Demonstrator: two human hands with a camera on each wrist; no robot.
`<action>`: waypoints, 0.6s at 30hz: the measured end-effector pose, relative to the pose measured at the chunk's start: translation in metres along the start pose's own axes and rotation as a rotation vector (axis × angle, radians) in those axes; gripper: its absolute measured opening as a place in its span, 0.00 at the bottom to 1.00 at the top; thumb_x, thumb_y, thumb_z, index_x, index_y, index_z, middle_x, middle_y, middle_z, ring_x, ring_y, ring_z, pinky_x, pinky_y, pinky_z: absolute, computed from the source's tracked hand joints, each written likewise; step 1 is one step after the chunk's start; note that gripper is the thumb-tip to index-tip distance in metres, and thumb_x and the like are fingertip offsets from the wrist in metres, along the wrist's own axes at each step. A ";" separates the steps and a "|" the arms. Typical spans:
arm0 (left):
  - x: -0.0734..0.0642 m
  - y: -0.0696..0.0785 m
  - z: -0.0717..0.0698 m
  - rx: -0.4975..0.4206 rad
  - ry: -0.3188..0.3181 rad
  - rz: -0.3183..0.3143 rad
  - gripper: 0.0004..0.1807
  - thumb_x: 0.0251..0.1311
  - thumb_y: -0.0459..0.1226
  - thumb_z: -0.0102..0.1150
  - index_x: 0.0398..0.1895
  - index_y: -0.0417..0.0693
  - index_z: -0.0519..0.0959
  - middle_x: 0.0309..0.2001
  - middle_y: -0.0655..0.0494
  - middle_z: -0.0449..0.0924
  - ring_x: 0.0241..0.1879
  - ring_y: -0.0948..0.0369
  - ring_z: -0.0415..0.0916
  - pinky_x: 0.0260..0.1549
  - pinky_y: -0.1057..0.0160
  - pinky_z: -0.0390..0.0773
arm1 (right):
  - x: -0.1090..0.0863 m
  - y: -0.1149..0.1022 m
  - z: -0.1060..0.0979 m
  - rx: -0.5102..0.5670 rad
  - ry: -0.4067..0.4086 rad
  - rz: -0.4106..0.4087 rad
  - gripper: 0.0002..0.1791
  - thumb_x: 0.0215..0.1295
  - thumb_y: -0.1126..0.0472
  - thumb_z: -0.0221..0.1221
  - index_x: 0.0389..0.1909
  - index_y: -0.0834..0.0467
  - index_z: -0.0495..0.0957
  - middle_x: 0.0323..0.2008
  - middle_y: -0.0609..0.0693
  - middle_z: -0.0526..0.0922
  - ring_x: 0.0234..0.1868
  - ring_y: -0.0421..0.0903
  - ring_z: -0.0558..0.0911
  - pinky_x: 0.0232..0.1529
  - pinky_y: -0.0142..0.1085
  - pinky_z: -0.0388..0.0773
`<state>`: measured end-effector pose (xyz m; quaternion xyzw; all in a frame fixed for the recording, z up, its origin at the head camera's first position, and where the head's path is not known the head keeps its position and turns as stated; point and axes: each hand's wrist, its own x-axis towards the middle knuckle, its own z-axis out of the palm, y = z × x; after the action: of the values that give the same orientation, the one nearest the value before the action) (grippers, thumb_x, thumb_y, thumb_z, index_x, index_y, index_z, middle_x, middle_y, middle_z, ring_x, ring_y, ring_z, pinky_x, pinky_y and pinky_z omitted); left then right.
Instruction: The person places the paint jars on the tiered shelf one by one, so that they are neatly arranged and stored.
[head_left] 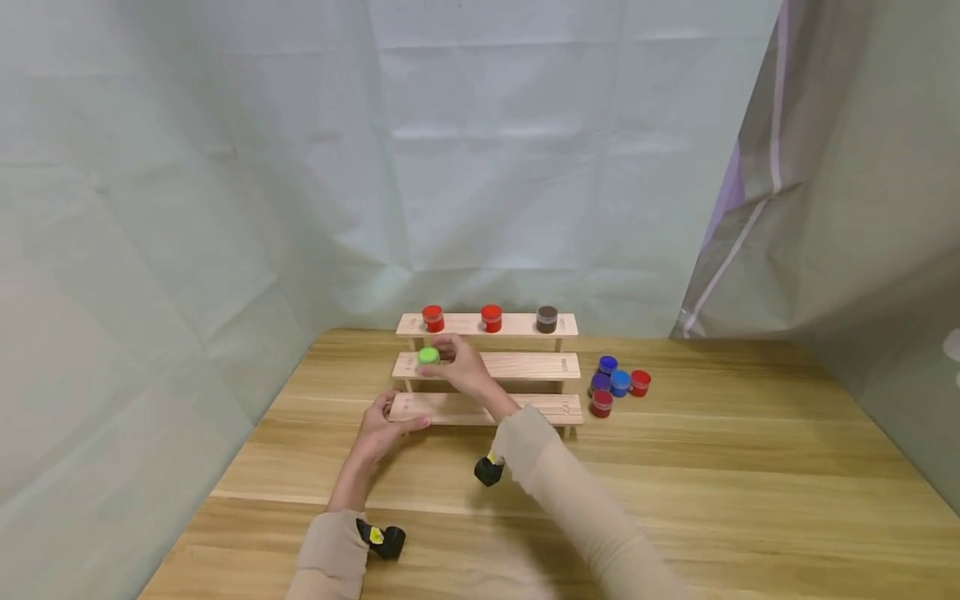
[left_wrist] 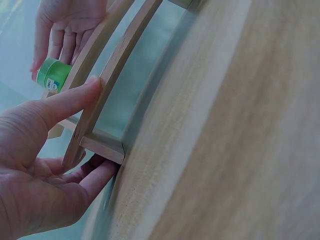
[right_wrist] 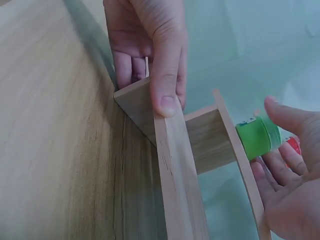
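A small green jar (head_left: 428,357) sits at the left end of the middle board of a three-tier wooden stand (head_left: 487,365). My right hand (head_left: 465,367) reaches across the lowest board and holds this jar between thumb and fingers. In the right wrist view the green jar (right_wrist: 257,136) has its base against the board, the thumb by its lid. My left hand (head_left: 380,427) grips the left end of the lowest board. Its thumb lies along the front edge in the left wrist view, with the other fingers behind and below the board (left_wrist: 107,85).
On the top board stand two red jars (head_left: 432,318) (head_left: 491,318) and a dark grey jar (head_left: 547,319). Several blue, purple and red jars (head_left: 619,383) cluster on the wooden table (head_left: 712,467) right of the stand. Pale sheeting (head_left: 510,167) hangs behind.
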<state>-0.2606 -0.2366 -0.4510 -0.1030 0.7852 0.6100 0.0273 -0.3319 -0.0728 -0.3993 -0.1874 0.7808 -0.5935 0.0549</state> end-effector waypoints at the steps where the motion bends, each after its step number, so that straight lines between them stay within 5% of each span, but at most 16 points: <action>1: 0.000 0.000 0.000 -0.003 0.001 -0.003 0.53 0.51 0.37 0.72 0.74 0.36 0.50 0.71 0.34 0.55 0.67 0.44 0.59 0.67 0.46 0.63 | 0.000 0.001 -0.001 0.019 -0.002 -0.007 0.33 0.58 0.60 0.68 0.64 0.62 0.69 0.61 0.58 0.77 0.61 0.54 0.76 0.63 0.45 0.74; 9: -0.001 0.001 0.003 0.014 -0.004 0.004 0.53 0.51 0.38 0.72 0.75 0.34 0.49 0.72 0.31 0.52 0.69 0.41 0.55 0.69 0.43 0.60 | -0.006 0.004 -0.013 0.176 0.022 0.031 0.30 0.61 0.61 0.66 0.64 0.61 0.70 0.62 0.60 0.76 0.62 0.55 0.76 0.62 0.42 0.75; 18: -0.001 0.002 0.000 0.019 0.012 -0.005 0.53 0.50 0.37 0.73 0.75 0.35 0.49 0.73 0.32 0.51 0.72 0.41 0.53 0.72 0.43 0.54 | -0.013 0.001 -0.028 0.178 0.062 0.056 0.28 0.63 0.62 0.63 0.63 0.63 0.70 0.62 0.63 0.76 0.61 0.55 0.77 0.61 0.41 0.76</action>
<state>-0.2598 -0.2360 -0.4490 -0.1084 0.7910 0.6016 0.0249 -0.3284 -0.0430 -0.3938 -0.1414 0.7313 -0.6642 0.0639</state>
